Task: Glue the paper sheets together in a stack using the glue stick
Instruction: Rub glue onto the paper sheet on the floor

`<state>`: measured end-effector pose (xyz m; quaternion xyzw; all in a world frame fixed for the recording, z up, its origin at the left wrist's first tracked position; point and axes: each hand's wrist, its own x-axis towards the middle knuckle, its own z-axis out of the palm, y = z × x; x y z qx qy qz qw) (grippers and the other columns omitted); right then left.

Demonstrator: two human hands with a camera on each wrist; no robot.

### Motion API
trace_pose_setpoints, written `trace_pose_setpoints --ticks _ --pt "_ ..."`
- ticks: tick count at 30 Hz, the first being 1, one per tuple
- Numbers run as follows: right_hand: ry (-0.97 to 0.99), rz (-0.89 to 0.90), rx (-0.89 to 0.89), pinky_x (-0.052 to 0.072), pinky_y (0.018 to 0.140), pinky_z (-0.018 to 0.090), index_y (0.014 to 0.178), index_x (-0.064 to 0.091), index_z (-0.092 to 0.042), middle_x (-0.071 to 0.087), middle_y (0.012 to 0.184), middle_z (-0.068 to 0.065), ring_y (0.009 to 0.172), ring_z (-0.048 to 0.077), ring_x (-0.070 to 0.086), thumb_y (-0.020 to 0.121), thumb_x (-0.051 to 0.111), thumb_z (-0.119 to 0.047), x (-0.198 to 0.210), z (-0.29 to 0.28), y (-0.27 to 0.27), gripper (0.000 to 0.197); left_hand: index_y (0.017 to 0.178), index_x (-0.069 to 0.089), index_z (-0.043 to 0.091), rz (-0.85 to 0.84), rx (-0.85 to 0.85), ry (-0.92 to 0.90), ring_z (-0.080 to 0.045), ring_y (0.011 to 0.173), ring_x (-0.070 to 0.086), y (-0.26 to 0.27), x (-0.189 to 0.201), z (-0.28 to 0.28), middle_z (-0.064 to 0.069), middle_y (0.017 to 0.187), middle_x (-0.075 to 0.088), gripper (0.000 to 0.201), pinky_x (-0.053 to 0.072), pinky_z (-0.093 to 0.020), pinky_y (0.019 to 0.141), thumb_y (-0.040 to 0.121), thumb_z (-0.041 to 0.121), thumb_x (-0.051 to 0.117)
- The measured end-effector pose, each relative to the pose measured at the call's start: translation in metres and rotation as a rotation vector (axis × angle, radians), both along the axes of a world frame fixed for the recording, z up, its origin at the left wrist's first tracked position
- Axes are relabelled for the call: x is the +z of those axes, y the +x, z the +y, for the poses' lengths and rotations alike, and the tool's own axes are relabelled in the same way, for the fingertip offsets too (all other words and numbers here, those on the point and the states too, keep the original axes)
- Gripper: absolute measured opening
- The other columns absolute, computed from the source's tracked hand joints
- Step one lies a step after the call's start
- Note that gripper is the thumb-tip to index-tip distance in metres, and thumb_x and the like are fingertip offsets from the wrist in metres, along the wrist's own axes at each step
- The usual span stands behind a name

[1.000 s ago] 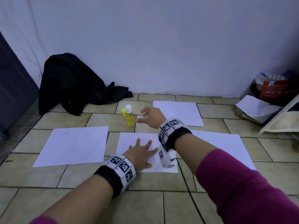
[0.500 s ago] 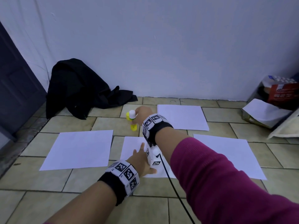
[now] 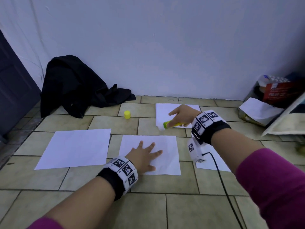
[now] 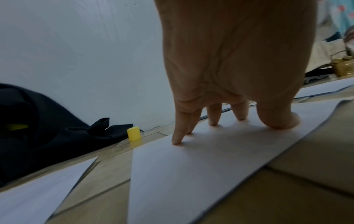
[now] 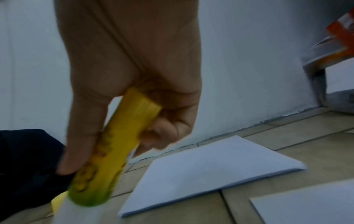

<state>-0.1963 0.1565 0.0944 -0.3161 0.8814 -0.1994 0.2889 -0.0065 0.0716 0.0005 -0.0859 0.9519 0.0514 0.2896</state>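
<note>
Several white paper sheets lie apart on the tiled floor. My left hand (image 3: 145, 153) presses flat, fingers (image 4: 177, 136) spread, on the centre sheet (image 3: 166, 144). My right hand (image 3: 179, 115) grips the yellow-green glue stick (image 3: 172, 124) above the near edge of the far sheet (image 3: 163, 111). The stick lies almost level, its white glue end pointing left. In the right wrist view the thumb and fingers wrap the glue stick (image 5: 114, 151). Its yellow cap (image 3: 127, 114) stands alone on the floor. Another sheet (image 3: 74, 148) lies left, and one (image 3: 212, 164) sits partly under my right wrist.
A black cloth (image 3: 74, 86) is heaped against the wall at back left, beside a dark door (image 3: 13, 90). Boxes and loose papers (image 3: 277, 100) crowd the right corner. A black cable (image 3: 221, 179) runs from my right wrist across the floor.
My right hand took the standing glue stick from beside the cap and carried it right, over the far sheet. The cap stayed on the floor. My left hand kept pressing the centre sheet.
</note>
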Motion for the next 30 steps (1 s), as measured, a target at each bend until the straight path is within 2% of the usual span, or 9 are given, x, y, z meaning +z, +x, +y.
trace_pose_setpoints --ticks 1,4,6,8,11,17,21,28,30 --pt "-0.022 0.025 -0.061 0.050 0.062 0.026 0.119 0.062 -0.016 0.060 0.083 -0.001 0.071 0.018 0.058 0.067 0.086 -0.025 -0.003 0.006 -0.003 0.058 0.151 -0.003 0.041 0.020 0.010 -0.004 -0.041 0.145 -0.005 0.000 -0.001 0.001 0.003 0.161 -0.012 0.069 0.024 -0.057 0.113 0.098 0.048 0.040" --pt "-0.146 0.095 -0.196 0.050 0.055 0.027 0.110 0.064 -0.005 0.059 0.082 0.003 0.062 0.016 0.056 0.063 0.086 -0.009 -0.013 0.017 -0.002 0.052 0.153 0.004 0.037 0.104 0.033 -0.017 -0.038 0.141 0.010 0.000 0.002 0.006 0.000 0.160 -0.001 0.070 0.038 -0.046 0.103 0.096 0.051 0.043" --pt "-0.251 0.076 -0.229 0.056 0.061 0.035 0.104 0.056 -0.006 0.061 0.092 0.009 0.066 0.023 0.061 0.068 0.084 -0.009 -0.021 0.021 0.004 0.046 0.153 0.007 0.035 0.137 0.051 -0.037 -0.036 0.136 0.017 -0.002 0.004 0.011 -0.003 0.158 0.005 0.070 0.040 -0.043 0.098 0.095 0.052 0.043" --pt "-0.306 0.102 -0.186 0.056 0.068 0.039 0.106 0.050 -0.009 0.062 0.098 0.013 0.075 0.029 0.064 0.075 0.079 -0.012 -0.031 0.021 0.012 0.043 0.153 0.007 0.035 0.138 0.075 -0.056 -0.036 0.134 0.019 -0.004 0.005 0.015 -0.004 0.157 0.007 0.070 0.039 -0.044 0.096 0.095 0.053 0.042" --pt "-0.283 0.197 -0.105 0.054 0.069 0.038 0.111 0.047 -0.010 0.061 0.099 0.016 0.085 0.033 0.062 0.081 0.072 -0.012 -0.045 0.020 0.022 0.039 0.153 0.004 0.034 0.126 0.088 -0.074 -0.038 0.135 0.017 -0.005 0.003 0.018 -0.005 0.157 0.005 0.070 0.043 -0.045 0.096 0.096 0.053 0.040" --pt "-0.287 0.272 -0.055 0.054 0.074 0.042 0.108 0.044 -0.010 0.063 0.096 0.013 0.084 0.031 0.060 0.087 0.059 -0.005 -0.059 0.018 0.036 0.026 0.153 -0.001 0.037 0.123 0.077 -0.093 -0.038 0.138 0.011 -0.003 0.001 0.018 -0.002 0.159 -0.001 0.069 0.042 -0.044 0.097 0.097 0.055 0.035" --pt "-0.236 0.272 0.022 0.053 0.077 0.043 0.109 0.044 -0.010 0.065 0.096 0.015 0.088 0.032 0.060 0.085 0.061 -0.003 -0.055 0.024 0.037 0.030 0.152 -0.003 0.037 0.129 0.060 -0.114 -0.036 0.138 0.012 -0.002 0.001 0.016 -0.002 0.160 -0.002 0.069 0.040 -0.042 0.100 0.097 0.057 0.033" --pt "-0.172 0.248 0.106 0.052 0.072 0.037 0.100 0.043 -0.019 0.065 0.095 0.011 0.084 0.027 0.059 0.084 0.066 -0.007 -0.053 0.058 0.049 0.030 0.153 -0.003 0.036 0.126 0.034 -0.127 -0.037 0.137 0.015 -0.002 0.003 0.015 -0.005 0.160 -0.001 0.069 0.039 -0.042 0.100 0.097 0.058 0.031" --pt "-0.151 0.239 0.119 0.048 0.068 0.032 0.102 0.045 -0.018 0.064 0.095 0.009 0.083 0.025 0.057 0.084 0.066 -0.007 -0.051 0.068 0.054 0.030 0.153 -0.002 0.036 0.127 0.030 -0.125 -0.038 0.136 0.015 -0.002 0.003 0.014 -0.005 0.159 0.000 0.069 0.040 -0.042 0.099 0.096 0.059 0.031"
